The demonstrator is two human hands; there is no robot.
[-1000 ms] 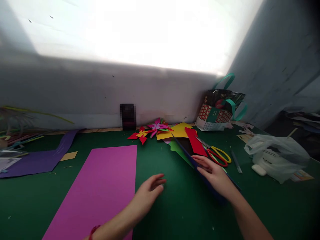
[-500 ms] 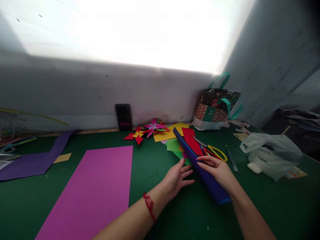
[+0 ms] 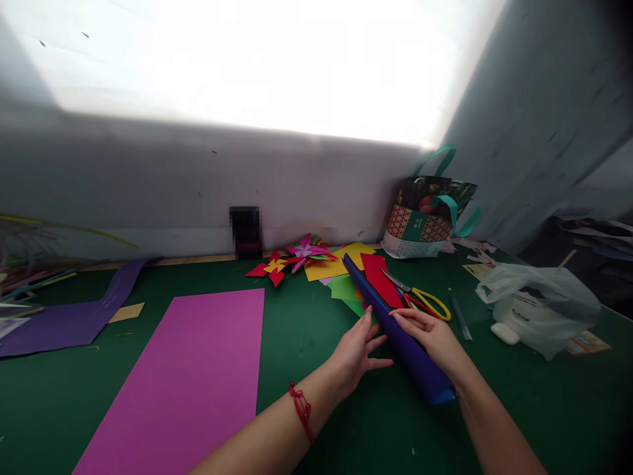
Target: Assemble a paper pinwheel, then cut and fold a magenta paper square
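Observation:
A roll of dark blue paper (image 3: 406, 349) lies slantwise on the green table, its lighter blue end toward me. My right hand (image 3: 428, 333) is closed on the roll's right side, thumb and fingertips on its upper edge. With fingers spread, my left hand (image 3: 357, 353) is at the roll's left side; its thumb is close to the roll, and whether it touches cannot be made out. Left of my hands a large magenta paper sheet (image 3: 198, 369) lies flat. Beyond the roll are scissors (image 3: 420, 295) with yellow and red handles and red paper (image 3: 378, 277).
Folded paper stars (image 3: 306, 251) and yellow paper (image 3: 363, 254) lie near the wall. A patterned bag (image 3: 418, 224) stands at the back right. A pen (image 3: 461, 318), a white plastic bag (image 3: 539, 310) and a white eraser-like block (image 3: 505, 333) are on the right; purple paper (image 3: 64, 323) is far left.
My left hand has moved slightly right, closer to the blue roll. My right hand stays on the roll, which has hardly shifted.

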